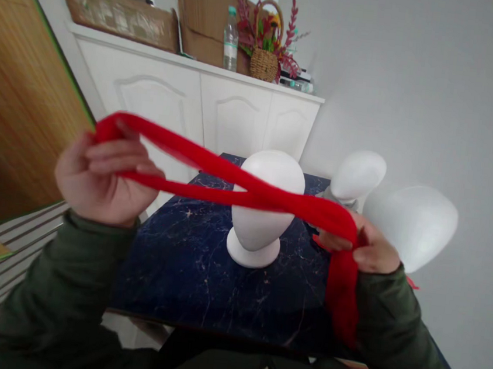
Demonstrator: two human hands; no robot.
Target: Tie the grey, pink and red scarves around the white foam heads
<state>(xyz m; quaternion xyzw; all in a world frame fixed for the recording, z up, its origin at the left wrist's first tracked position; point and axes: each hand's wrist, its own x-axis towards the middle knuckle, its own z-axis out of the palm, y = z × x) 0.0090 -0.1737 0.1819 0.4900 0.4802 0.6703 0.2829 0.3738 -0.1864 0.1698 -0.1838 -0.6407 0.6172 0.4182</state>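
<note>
A long red cloth strip, like a scarf [246,187], stretches across the view between my two hands. My left hand [113,173] is closed on one end, where the cloth loops around the fingers. At the other side my right hand [366,244] grips the strip, and a loose tail hangs below it. Behind the cloth a white mannequin head [263,233] stands upright on its round base; the strip passes in front of its middle, and whether they touch I cannot tell.
Two more white mannequin heads, one farther back [359,174] and one nearer [414,222], stand at the right of the dark blue marbled table [175,271]. A white cabinet [158,99] behind carries cardboard boxes, a plastic bottle [231,41] and a flower basket [264,64]. Grey wall at right.
</note>
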